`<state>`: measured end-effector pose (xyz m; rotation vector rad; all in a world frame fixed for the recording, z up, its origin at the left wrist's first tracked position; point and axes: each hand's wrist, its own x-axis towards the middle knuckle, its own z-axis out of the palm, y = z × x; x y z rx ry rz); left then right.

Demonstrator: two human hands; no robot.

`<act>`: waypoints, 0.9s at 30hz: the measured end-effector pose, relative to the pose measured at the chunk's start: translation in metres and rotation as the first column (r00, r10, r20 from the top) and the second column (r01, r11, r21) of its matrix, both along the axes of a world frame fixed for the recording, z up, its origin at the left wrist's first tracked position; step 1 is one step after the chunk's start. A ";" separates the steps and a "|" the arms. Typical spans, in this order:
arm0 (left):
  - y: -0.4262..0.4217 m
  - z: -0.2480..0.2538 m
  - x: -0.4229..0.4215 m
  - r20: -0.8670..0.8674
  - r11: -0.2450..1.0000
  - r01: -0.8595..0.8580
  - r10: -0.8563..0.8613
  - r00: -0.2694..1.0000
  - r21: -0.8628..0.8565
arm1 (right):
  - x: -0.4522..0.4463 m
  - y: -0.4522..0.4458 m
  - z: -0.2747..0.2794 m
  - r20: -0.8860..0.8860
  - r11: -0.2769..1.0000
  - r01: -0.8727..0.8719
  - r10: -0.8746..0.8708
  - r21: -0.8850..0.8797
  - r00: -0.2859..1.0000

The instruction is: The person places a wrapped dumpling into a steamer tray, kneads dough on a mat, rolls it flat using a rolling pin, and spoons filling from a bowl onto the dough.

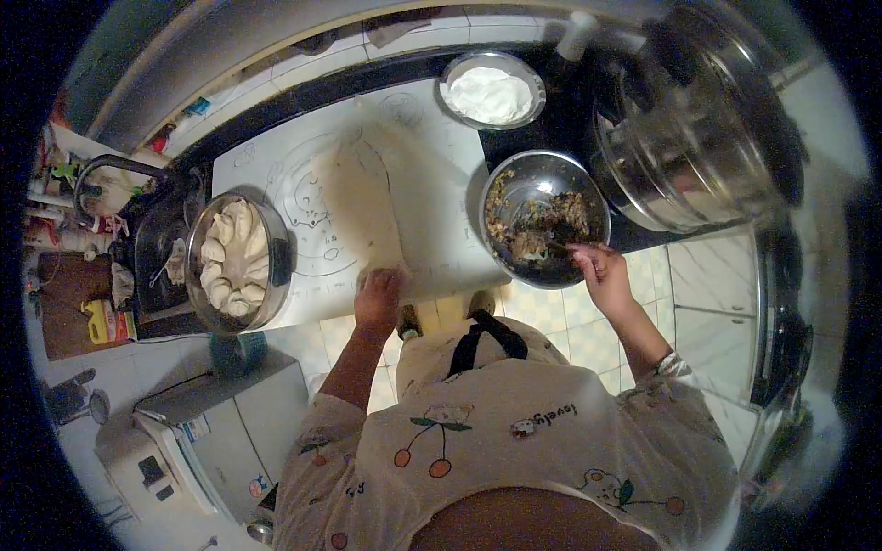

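A long, thin sheet of dough (363,197) lies on the white printed mat (441,202), running away from me. My left hand (378,296) is at its near end by the mat's front edge, fingers curled over the dough. To the right, my right hand (602,274) is closed round a thin dark-handled utensil (558,247). That utensil dips into a steel bowl (599,197) of dark, chunky filling (551,220); its working end is hidden in the mix, so its kind is unclear.
An oval dish (287,248) of shaped dough pieces (241,234) stands at the mat's left. Behind the filling bowl sits a bowl of white flour (491,92). A large stacked metal steamer (680,156) fills the back right. At far left are a sink (170,275) and a yellow bottle (98,321).
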<state>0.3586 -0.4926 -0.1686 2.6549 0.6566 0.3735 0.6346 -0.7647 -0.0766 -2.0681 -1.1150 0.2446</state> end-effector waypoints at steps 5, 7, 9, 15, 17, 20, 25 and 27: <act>-0.001 -0.004 -0.012 0.111 0.998 0.046 -0.040 0.993 -0.049 | -0.005 0.003 0.005 -0.005 0.983 0.172 -0.173 -0.067 0.985; -0.001 -0.006 -0.011 0.085 0.999 0.029 -0.028 0.996 -0.013 | -0.014 0.004 0.001 -0.062 0.988 0.123 -0.129 -0.093 0.990; -0.003 -0.005 -0.009 0.080 0.999 -0.009 0.012 0.997 -0.032 | -0.022 0.004 -0.006 -0.065 0.989 0.125 -0.130 -0.078 0.989; -0.006 0.007 -0.006 0.043 0.987 -0.120 0.126 0.991 -0.111 | -0.046 -0.003 -0.013 -0.439 0.968 0.252 -0.234 -0.018 0.867; -0.002 0.001 -0.010 0.011 0.991 -0.111 0.112 0.994 -0.073 | -0.052 -0.003 -0.012 -0.553 0.949 0.314 -0.247 0.029 0.796; -0.001 0.005 -0.009 -0.030 0.979 -0.168 0.165 0.986 -0.118 | -0.055 0.002 -0.011 -0.708 0.905 0.422 -0.258 0.062 0.658; 0.005 -0.008 -0.017 0.019 0.997 -0.076 0.077 0.997 -0.019 | -0.048 0.009 -0.018 -0.865 0.813 0.581 -0.313 -0.031 0.393; 0.009 -0.013 -0.021 0.023 0.999 -0.045 0.045 0.999 0.016 | -0.042 0.011 -0.017 -0.916 0.799 0.594 -0.299 -0.087 0.268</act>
